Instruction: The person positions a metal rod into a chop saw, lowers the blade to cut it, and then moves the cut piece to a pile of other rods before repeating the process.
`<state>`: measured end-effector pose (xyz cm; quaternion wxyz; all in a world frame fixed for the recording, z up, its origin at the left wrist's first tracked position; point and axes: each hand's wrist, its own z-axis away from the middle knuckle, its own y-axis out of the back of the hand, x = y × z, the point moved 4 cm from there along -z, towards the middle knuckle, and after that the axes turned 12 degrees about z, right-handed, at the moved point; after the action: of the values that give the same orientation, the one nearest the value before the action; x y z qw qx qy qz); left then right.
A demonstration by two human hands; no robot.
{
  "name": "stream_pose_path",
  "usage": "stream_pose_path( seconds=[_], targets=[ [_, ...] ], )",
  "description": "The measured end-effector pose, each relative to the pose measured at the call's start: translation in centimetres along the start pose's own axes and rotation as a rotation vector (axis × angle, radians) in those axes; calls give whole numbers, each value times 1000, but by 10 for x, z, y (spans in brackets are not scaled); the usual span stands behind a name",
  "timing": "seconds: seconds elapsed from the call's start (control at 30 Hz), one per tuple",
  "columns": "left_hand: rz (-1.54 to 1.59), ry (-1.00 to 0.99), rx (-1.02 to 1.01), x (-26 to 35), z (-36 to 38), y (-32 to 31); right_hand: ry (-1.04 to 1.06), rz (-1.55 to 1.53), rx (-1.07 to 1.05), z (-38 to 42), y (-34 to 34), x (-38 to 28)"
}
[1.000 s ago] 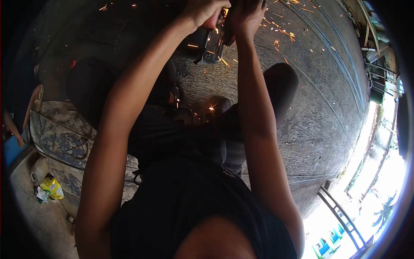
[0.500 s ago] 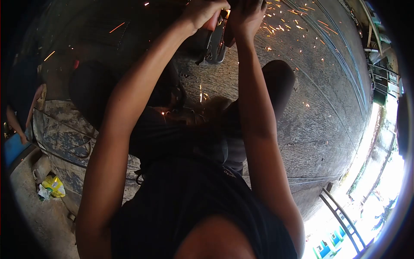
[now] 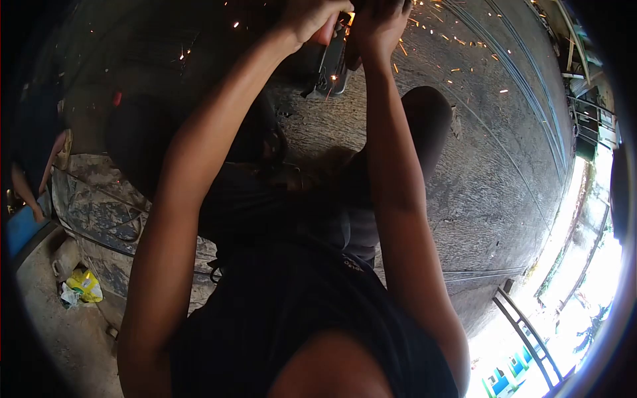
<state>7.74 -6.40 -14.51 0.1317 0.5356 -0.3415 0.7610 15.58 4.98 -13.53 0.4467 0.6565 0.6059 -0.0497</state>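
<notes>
At the top edge, my left hand (image 3: 308, 18) is closed around a reddish part (image 3: 325, 32) of a dark spark-throwing tool; the frame does not show its kind. Close beside it is my right hand (image 3: 379, 26), its fingers bent over a dark piece and partly cut off by the frame edge. Between the hands a dark metal body (image 3: 330, 71) with a lighter rounded rim hangs down toward me. A bright orange glow shows at the gap between my hands, and sparks (image 3: 458, 40) spray mostly to the right.
My knee (image 3: 428, 123) is beside my right forearm. Long thin rods (image 3: 524, 83) lie on the rough grey floor at right. A yellow plastic bag (image 3: 84, 285) lies lower left. Another person's arm (image 3: 30, 192) is at far left. A metal frame (image 3: 531, 331) stands lower right.
Both hands keep nearly the same place. The spark pattern has changed, and the sparks low by my lap are gone. The other person's arm at left has barely shifted.
</notes>
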Motion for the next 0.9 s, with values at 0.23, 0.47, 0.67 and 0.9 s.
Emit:
stream_pose_path(
  seconds=[0.23,0.47,0.67,0.9],
  targets=[
    [-95,53,28,2,2,5,19,7,-5,0,2,-3],
    [-216,-62,5,-1,-5,7,33,-29,-26,1,1,1],
    [-34,66,14,-1,3,4,67,5,21,4,-3,4],
    [-2,-4,-16,0,2,2,-27,28,-43,4,1,-3]
  ],
)
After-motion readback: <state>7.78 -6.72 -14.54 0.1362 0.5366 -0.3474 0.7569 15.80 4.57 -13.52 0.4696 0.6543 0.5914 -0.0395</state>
